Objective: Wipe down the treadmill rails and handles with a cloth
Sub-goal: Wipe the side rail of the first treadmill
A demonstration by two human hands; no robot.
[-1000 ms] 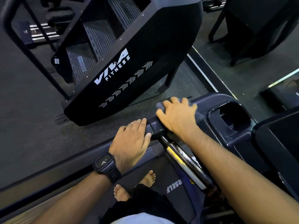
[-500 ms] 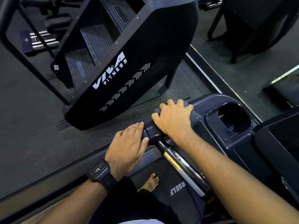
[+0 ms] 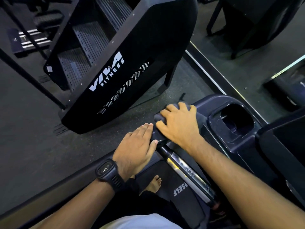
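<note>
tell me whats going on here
A person standing on a treadmill is wiping it down. Their right hand holds a dark cloth against the top end of the rail, fingers curled over it, just beside the cup holder. The left hand, with a watch on its wrist, rests flat on the rail next to it. The shiny handle below looks speckled with droplets.

Dark grey cloth (image 3: 158,117): bunched, draped over far end of treadmill handrail, just left of cup holder (image 3: 213,117); mostly covered by right hand (image 3: 179,124) curled over it. Handle (image 3: 186,169): black bar, shiny chrome grip plates, wet droplets, running diagonally from centre toward near right.
</note>
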